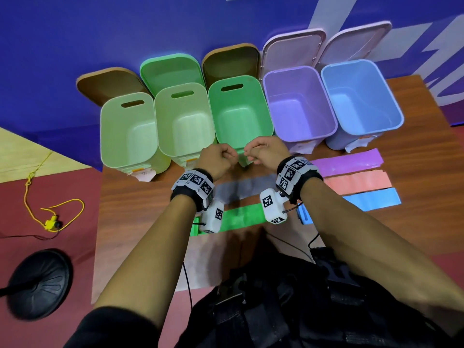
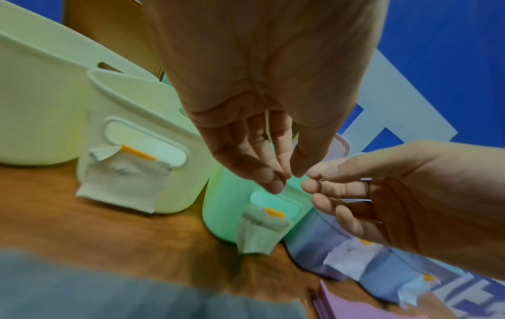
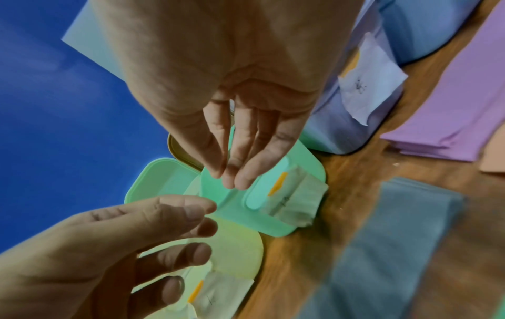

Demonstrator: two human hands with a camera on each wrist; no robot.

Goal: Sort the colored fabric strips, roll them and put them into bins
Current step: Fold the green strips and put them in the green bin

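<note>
Head view: five bins [image 1: 298, 116], five strips [image 1: 349, 163], both hands' fingers [image 2: 273, 183] empty, loosely curled.

Both hands, the left [image 1: 218, 159] and the right [image 1: 267, 153], hover with curled fingers almost touching, just in front of the open mint-green plastic bin [image 1: 241, 111]. Behind them on the wooden desk [image 1: 140, 214] lie flat grey [image 1: 241, 188], green [image 1: 241, 218], purple [image 1: 349, 162], salmon [image 1: 359, 182] and blue [image 1: 371, 199] fabric strips.

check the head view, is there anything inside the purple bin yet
No, the purple bin shows only its bare floor, and the purple strip lies flat on the table.
</note>
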